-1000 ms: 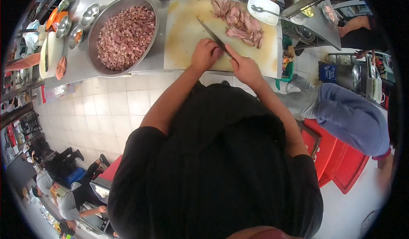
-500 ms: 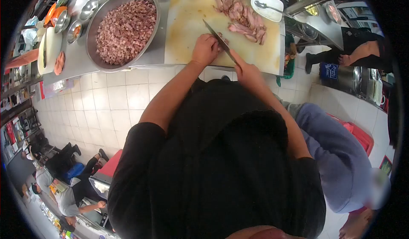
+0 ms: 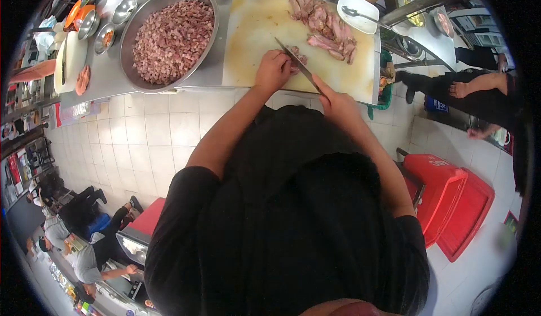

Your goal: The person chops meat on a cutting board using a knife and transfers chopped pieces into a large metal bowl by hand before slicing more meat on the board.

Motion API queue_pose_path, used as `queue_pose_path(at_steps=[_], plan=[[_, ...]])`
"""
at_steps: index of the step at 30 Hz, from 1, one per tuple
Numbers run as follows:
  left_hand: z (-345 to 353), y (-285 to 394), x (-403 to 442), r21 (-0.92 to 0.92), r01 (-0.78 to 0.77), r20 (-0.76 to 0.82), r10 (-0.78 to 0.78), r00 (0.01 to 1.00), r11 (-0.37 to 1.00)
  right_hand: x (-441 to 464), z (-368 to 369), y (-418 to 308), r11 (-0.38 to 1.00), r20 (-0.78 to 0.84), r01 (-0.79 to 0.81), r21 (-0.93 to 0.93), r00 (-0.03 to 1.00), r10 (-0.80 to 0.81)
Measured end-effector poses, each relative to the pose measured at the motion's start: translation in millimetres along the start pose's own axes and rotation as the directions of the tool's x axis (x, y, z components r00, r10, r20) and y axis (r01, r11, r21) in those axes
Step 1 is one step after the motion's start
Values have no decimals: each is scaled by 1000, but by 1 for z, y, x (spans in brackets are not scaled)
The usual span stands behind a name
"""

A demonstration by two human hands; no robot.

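Note:
My right hand (image 3: 338,103) grips the handle of a long kitchen knife (image 3: 301,67), its blade slanting up and left across the near part of the cutting board (image 3: 253,29). Beside the blade, my left hand (image 3: 274,69) has its fingers bent together and pressed on a small piece of meat (image 3: 297,57), which the fingers and knife partly hide. Farther back on the board lie several strips of meat (image 3: 332,29). Left of the board stands a big steel bowl (image 3: 127,51) filled with diced meat (image 3: 173,41).
On the board's far right corner a white dish (image 3: 365,6) holds a spoon. Small steel bowls (image 3: 125,9) and a white board (image 3: 79,57) with another knife stand at the left. A red bin (image 3: 434,192) is on the floor behind my right arm. Other people (image 3: 473,88) are at both sides.
The person in grey-blue trousers at my right has left the view, uncovering the red bin. Another person at the far right has come nearer. My hands and the knife remain over the same piece.

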State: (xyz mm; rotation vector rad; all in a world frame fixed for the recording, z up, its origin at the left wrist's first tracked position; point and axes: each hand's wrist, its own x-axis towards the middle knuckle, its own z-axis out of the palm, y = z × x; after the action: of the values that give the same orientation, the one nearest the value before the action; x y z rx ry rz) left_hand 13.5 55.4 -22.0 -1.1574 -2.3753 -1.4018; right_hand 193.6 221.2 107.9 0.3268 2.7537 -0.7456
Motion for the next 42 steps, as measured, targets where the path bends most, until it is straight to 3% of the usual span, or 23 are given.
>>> queue_pose_path(at_steps=[6,10,13,14,16,22,25,31,37,42], plan=[[7,-8,3,14,9,21,-9,1000,1000,30,42,5,994,-57,-7,114,998,14],[-1,-4,2,-34,44,33,-42,999,998,46,32,3,985,-68,-4,172,998,16],[-5,-1,-2,-74,93,6,-93,996,993,26,22,3,990,-129,57,127,991,-40],[-6,1,-5,-81,106,1,-106,994,991,18,18,1,994,-83,30,104,996,-22],[-6,-1,-5,-45,55,12,-54,998,997,7,10,-2,998,-3,-16,55,1000,16],[-6,-3,-5,-15,10,4,-10,1000,1000,3,20,-3,998,-75,51,32,996,-49],[-4,-5,-10,16,30,41,-31,999,999,27,51,-2,982,-119,27,185,993,-5],[-12,0,-5,-15,33,29,-33,999,999,49,36,-9,973,-200,93,212,978,-50],[-16,1,-16,-38,5,25,-4,1000,999,8,12,-26,979,-41,-52,196,997,62],[-19,-2,-19,-15,-44,39,44,998,999,7,22,-28,979,-112,25,203,994,-2]])
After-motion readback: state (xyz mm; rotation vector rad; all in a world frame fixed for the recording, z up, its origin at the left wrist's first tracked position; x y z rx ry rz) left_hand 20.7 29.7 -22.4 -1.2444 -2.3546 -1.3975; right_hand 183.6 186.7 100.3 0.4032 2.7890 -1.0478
